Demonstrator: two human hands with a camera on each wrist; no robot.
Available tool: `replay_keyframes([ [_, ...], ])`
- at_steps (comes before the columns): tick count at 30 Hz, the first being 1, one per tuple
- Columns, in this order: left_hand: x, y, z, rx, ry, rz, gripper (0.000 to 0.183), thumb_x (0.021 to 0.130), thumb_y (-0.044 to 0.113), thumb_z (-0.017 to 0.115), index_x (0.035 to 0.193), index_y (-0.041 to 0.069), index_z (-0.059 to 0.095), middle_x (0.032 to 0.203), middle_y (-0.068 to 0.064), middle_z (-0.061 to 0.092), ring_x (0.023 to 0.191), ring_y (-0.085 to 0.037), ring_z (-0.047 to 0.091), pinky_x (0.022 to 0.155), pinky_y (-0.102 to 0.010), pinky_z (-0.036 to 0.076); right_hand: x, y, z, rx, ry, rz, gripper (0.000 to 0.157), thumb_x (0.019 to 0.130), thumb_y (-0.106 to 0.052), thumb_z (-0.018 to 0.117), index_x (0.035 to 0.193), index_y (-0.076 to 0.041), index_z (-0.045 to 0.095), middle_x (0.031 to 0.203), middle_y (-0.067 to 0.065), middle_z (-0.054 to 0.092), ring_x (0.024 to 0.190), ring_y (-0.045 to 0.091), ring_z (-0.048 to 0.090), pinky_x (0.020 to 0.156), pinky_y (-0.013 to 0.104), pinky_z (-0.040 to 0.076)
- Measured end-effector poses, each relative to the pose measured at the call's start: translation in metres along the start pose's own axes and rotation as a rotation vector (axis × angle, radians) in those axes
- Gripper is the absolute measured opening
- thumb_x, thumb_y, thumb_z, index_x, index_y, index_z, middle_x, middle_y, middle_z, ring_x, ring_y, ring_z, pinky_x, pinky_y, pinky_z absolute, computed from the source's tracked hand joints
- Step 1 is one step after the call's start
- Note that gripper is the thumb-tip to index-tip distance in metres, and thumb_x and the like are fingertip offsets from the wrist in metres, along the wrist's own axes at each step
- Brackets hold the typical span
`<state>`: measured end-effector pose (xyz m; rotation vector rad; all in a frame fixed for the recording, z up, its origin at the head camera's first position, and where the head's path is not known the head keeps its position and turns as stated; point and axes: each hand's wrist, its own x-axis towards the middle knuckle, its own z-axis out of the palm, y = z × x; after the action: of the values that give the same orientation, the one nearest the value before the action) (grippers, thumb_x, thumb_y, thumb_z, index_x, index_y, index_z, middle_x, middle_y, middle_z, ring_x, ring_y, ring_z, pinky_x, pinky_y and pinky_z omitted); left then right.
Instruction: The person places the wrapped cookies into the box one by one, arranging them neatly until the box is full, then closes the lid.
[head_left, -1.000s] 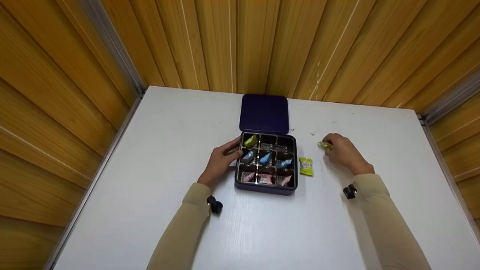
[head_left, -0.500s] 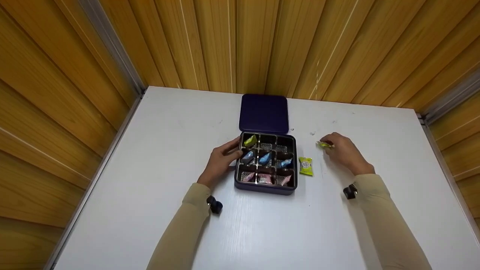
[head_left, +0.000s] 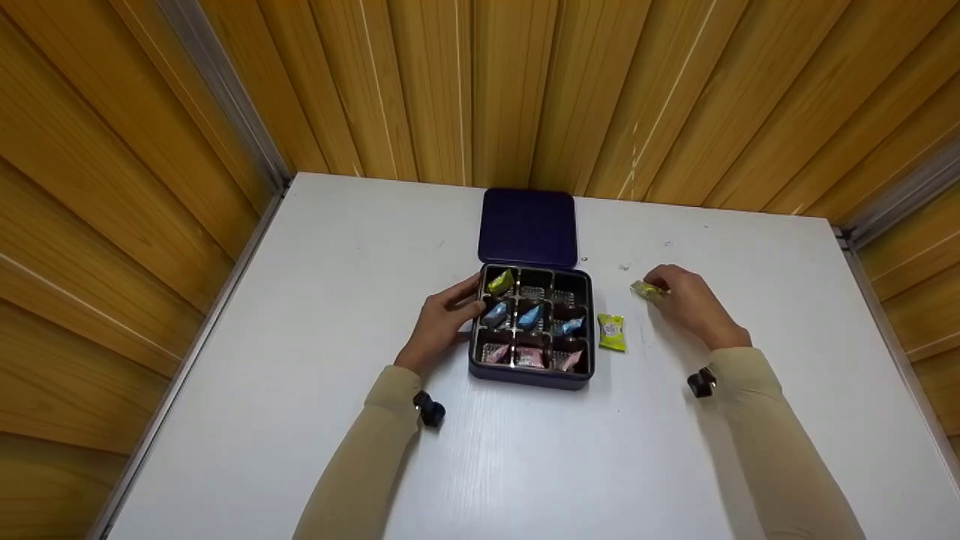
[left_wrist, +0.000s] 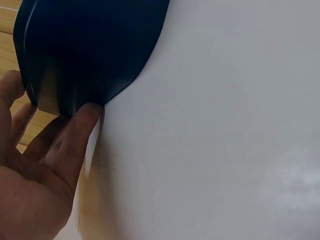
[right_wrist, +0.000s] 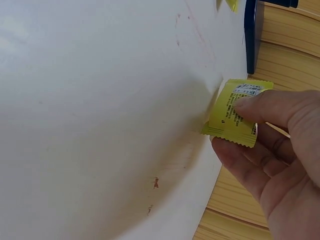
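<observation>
In the head view my left hand [head_left: 439,322] holds the left side of a dark blue square box [head_left: 532,381], thumb at the rim, fingers along the wall. A divided tray inside carries wrapped candies: a green one [head_left: 500,283] at back left, a blue middle row [head_left: 530,318] and a pink front row [head_left: 530,357]. Two back compartments hold no candy. My right hand [head_left: 690,304] pinches a yellow-green wrapped candy [right_wrist: 235,112] between thumb and fingers, right of the box. Another yellow-green candy [head_left: 612,333] lies flat on the table beside the box's right wall.
The dark blue lid [head_left: 528,226] lies flat behind the box, against its back edge. Everything stands on a white table [head_left: 360,247], with wood-patterned panels [head_left: 502,90] behind and at the sides. Small marks show on the tabletop near the right hand.
The candy in my right hand has turned slightly in the fingers, and its wrapper shows more to the left. The left hand, box and loose candy stay in place.
</observation>
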<state>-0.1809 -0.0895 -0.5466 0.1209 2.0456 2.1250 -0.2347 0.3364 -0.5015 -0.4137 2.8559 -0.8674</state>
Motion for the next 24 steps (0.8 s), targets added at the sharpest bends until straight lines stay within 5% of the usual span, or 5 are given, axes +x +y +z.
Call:
replay_keyframes([
  [14, 0.002, 0.000, 0.000, 0.037, 0.022, -0.002, 0.055, 0.102, 0.015, 0.074, 0.155, 0.023, 0.059, 0.151, -0.010, 0.060, 0.130, -0.032, 0.063, 0.087, -0.048, 0.063, 0.003, -0.009, -0.008, -0.002, -0.033, 0.008, 0.026, 0.102, 0.005, 0.066, 0.128, 0.006, 0.065, 0.127, 0.026, 0.065, 0.119, 0.042, 0.060, 0.107, 0.060, 0.047],
  [24, 0.000, 0.000, -0.001, 0.029, 0.005, 0.001, 0.057, 0.102, 0.017, 0.073, 0.156, 0.022, 0.057, 0.152, -0.012, 0.059, 0.133, -0.032, 0.062, 0.088, -0.049, 0.063, 0.006, -0.019, -0.010, -0.020, 0.038, -0.107, 0.025, 0.097, 0.012, 0.069, 0.121, 0.009, 0.067, 0.119, 0.027, 0.067, 0.110, 0.044, 0.065, 0.099, 0.060, 0.053],
])
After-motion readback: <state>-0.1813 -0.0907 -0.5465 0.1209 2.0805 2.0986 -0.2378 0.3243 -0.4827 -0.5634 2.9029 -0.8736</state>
